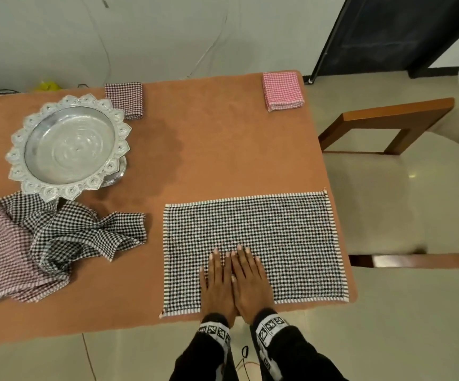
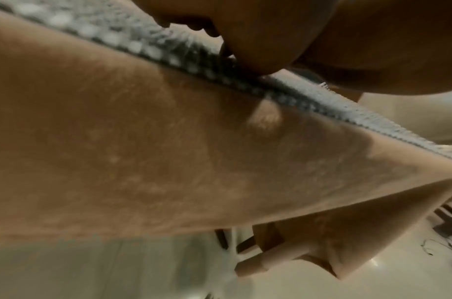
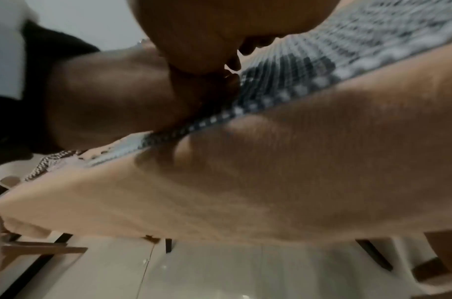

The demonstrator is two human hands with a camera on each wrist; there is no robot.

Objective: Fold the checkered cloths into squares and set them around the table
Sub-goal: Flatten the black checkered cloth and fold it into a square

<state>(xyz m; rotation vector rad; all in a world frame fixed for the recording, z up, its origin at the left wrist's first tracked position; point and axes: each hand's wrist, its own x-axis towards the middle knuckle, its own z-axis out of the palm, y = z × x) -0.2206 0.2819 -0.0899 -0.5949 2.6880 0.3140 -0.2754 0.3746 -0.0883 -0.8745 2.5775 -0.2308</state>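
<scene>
Orange tablecloth (image 1: 222,149) covers the table before you. Nearest, your left hand (image 1: 217,281) and right hand (image 1: 249,279) lie side by side, fingers straight and flat, pressing the black-and-white checkered cloth (image 1: 291,237) spread at the near right edge, gripping nothing. Left, crumpled cloths (image 1: 44,243) touch a silver tray (image 1: 68,144). Farther back sit a dark folded square (image 1: 125,96) and a pink folded square (image 1: 282,90).

Bare left hand (image 1: 217,281) and right hand (image 1: 249,281), black long sleeves (image 1: 286,356), white wristbands (image 1: 271,327) behind each hand printed with square black-and-white marker codes, thin black cable (image 1: 243,356) hanging below the wrists
</scene>
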